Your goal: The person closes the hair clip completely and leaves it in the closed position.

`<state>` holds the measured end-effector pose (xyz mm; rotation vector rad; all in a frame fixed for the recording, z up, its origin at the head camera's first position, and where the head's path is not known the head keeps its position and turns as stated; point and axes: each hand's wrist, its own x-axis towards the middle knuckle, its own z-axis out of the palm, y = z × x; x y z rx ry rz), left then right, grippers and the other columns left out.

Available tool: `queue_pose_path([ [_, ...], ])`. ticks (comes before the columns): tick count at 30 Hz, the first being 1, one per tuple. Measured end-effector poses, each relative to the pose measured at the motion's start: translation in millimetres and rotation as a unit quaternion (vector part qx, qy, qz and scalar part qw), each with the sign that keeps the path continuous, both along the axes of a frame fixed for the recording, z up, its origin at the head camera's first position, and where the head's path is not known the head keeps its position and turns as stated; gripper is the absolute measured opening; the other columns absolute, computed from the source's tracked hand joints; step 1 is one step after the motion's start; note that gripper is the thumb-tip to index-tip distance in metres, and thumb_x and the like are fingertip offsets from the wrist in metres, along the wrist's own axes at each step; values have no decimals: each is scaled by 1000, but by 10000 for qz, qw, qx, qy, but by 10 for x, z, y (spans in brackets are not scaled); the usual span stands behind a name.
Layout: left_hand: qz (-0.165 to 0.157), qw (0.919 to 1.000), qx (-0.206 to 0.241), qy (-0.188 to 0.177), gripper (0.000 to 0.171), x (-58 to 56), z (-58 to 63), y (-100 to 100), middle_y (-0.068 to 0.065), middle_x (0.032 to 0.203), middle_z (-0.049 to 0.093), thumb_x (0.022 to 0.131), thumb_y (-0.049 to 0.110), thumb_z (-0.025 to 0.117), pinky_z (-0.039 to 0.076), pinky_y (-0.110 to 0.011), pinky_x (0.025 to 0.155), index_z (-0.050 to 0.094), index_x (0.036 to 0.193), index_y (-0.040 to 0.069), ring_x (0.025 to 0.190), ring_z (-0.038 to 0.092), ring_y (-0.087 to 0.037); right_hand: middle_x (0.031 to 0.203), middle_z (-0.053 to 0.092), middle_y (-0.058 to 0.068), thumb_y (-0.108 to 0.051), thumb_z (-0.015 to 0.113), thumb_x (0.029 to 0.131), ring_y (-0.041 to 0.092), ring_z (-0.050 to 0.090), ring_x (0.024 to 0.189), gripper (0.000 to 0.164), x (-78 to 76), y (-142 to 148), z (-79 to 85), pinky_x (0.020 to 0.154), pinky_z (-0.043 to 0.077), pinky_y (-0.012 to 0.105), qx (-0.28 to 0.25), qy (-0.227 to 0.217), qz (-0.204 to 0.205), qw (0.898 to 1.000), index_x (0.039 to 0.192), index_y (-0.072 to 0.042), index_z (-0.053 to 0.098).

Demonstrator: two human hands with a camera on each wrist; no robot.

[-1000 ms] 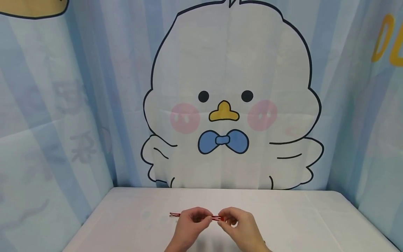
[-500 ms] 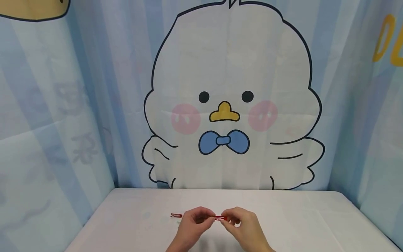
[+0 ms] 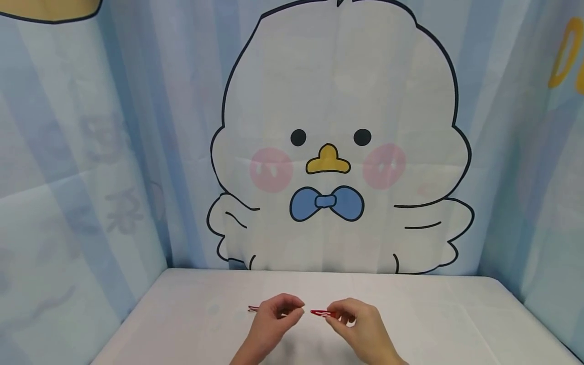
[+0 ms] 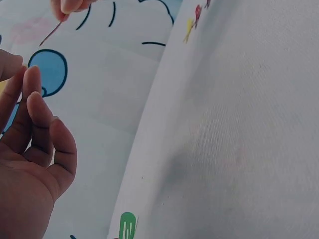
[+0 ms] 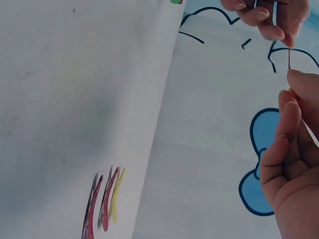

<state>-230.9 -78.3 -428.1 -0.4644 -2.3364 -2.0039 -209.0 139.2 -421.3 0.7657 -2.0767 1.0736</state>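
My right hand pinches a red snap hair clip by one end between thumb and fingers, its tapered end pointing at my left hand. Edge-on, the hair clip shows as a thin line in the left wrist view. My left hand is raised just to its left, fingers bent and thumb near the forefinger, with nothing between them. A gap separates its fingertips from the clip in the head view. Another red hair clip lies on the table, partly hidden behind my left hand.
A green hair clip lies near the table edge in the left wrist view. Two dark red hair clips and a yellow one lie side by side in the right wrist view. Beyond the white table hangs a printed curtain.
Both hands held the clip before. My left hand has let go and drawn slightly left, while the right hand has carried the clip a little to the right.
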Motion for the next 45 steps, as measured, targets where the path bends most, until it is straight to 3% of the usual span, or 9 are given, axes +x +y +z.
queue_pose_path([
  [5,230,9996,-147,62,14,-26,-27,-117,-5,97,70,93,11,71,52,-30,77,71,104,3,87,62,-20,77,64,-16,2,86,73,0,54,63,27,7,70,-26,55,46,25,-54,-281,-10,9996,85,-19,73],
  [11,487,9985,-226,48,17,-94,-56,-331,-9,98,70,92,10,71,52,-28,74,70,106,0,87,63,-21,78,63,-16,-2,86,76,1,53,64,23,28,184,-20,54,45,25,5,-940,-202,9954,85,-20,74],
  [15,616,9971,-443,68,18,-128,-68,-477,-7,98,69,93,11,70,52,-27,74,69,107,-1,87,62,-20,78,62,-14,-7,84,80,3,52,66,17,47,274,14,48,46,24,32,-1655,-248,9859,86,-19,74],
  [21,722,9936,-865,72,18,-178,-113,-660,-2,96,68,93,12,71,50,-27,74,70,106,0,87,60,-20,78,61,-13,-12,85,81,4,50,66,13,63,391,38,59,45,24,340,-2319,-499,9709,86,-18,74],
  [28,470,9920,-1169,-41,20,-235,-188,-778,-2,98,69,92,13,72,50,-30,73,70,107,-1,87,59,-19,80,62,-8,-14,85,81,5,49,67,14,51,531,0,58,44,24,596,-2902,-544,9536,89,-13,74],
  [33,214,9912,-1308,48,21,-279,-199,-848,-2,96,70,91,12,74,49,-29,73,69,106,-2,86,58,-19,78,61,-6,-15,84,81,6,48,66,14,39,647,-19,57,43,25,773,-3052,-562,9475,90,-12,74],
  [38,-6,9893,-1456,-90,19,-299,-206,-926,-1,96,70,90,12,75,49,-28,70,70,105,2,84,56,-20,75,57,-5,-15,83,83,8,47,65,13,36,779,-56,57,42,25,996,-3345,-763,9340,92,-13,74],
  [45,-205,9845,-1734,-132,17,-338,-216,-983,-1,98,68,90,11,75,49,-30,72,71,105,5,85,57,-20,78,57,-4,-15,82,85,15,49,70,15,0,900,-94,59,43,24,1159,-3627,-555,9230,96,-10,74],
])
